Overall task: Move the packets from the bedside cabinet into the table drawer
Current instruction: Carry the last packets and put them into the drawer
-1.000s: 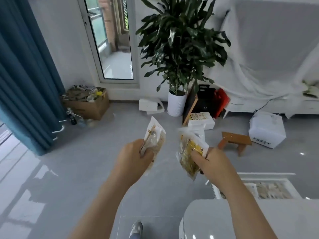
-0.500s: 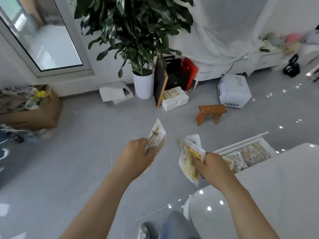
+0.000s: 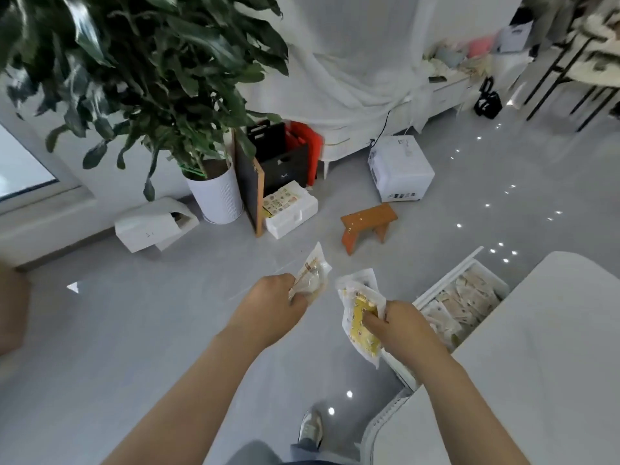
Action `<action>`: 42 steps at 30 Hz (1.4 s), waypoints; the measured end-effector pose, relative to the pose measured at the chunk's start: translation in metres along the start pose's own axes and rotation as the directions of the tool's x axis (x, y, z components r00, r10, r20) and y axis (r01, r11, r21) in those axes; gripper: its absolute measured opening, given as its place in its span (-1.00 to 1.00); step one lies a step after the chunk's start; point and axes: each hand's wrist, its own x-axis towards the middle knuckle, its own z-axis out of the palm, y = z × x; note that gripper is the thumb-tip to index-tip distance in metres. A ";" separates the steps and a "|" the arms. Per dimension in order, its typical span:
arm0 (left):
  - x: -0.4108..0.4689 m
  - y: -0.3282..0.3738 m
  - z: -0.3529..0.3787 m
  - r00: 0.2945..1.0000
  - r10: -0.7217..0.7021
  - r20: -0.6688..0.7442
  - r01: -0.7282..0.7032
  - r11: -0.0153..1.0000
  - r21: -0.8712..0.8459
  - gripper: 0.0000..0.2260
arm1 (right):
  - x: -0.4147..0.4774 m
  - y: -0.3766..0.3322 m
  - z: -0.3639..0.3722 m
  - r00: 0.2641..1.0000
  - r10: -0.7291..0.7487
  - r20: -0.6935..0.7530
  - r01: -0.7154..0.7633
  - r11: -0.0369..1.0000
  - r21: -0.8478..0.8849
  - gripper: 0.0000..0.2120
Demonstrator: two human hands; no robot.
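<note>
My left hand grips a clear packet with pale brown contents, held upright over the grey floor. My right hand pinches a clear packet with yellow contents, with at least one more packet behind it. Just right of that hand, the white table drawer stands pulled out, and several pale packets lie inside it. The white table top covers the drawer's near part. The bedside cabinet is out of view.
A small wooden stool stands on the floor beyond the drawer. Further back are a potted plant in a white pot, white boxes, a white appliance and a cloth-draped piece of furniture. My shoe shows below.
The view has swung right and down. Both hands, still holding their packets, have come closer to the open drawer, which now shows more of its contents.
</note>
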 end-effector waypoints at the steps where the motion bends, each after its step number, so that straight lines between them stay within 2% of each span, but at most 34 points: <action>1: 0.015 0.004 0.001 1.000 0.012 0.009 -0.012 1.000 -0.002 -0.74 | 0.011 0.001 -0.005 1.000 0.014 -0.005 -0.014 1.000 0.000 -0.65; 9: 0.125 0.038 0.005 0.973 0.159 0.168 -0.166 0.986 0.032 -0.73 | 0.074 0.009 -0.033 0.982 0.187 -0.040 -0.186 0.982 0.015 -0.64; 13: 0.187 0.054 0.010 0.920 0.282 0.272 -0.308 0.950 0.059 -0.75 | 0.110 0.013 -0.037 0.951 0.302 -0.070 -0.297 0.952 0.078 -0.64; 17: 0.251 0.068 0.009 0.848 0.369 0.379 -0.412 0.910 0.036 -0.73 | 0.140 0.007 -0.041 0.896 0.428 -0.120 -0.395 0.890 0.227 -0.62; 20: 0.293 0.080 0.009 0.771 0.432 0.469 -0.508 0.860 0.043 -0.79 | 0.155 0.001 -0.045 0.837 0.530 -0.134 -0.469 0.822 0.323 -0.59; 24: 0.332 0.103 0.018 0.652 0.502 0.568 -0.625 0.780 0.028 -0.79 | 0.167 0.005 -0.043 0.743 0.655 -0.140 -0.528 0.701 0.480 -0.68; 31: 0.370 0.162 0.057 0.484 0.571 0.663 -0.745 0.666 -0.029 -0.72 | 0.182 0.030 -0.060 0.601 0.787 -0.138 -0.592 0.554 0.585 -0.69; 35: 0.386 0.205 0.082 0.435 0.575 0.693 -0.781 0.624 -0.029 -0.73 | 0.191 0.058 -0.085 0.562 0.811 -0.161 -0.597 0.533 0.599 -0.65; 42: 0.405 0.272 0.122 0.313 0.580 0.752 -0.848 0.527 -0.053 -0.75 | 0.192 0.098 -0.118 0.431 0.879 -0.206 -0.599 0.449 0.663 -0.57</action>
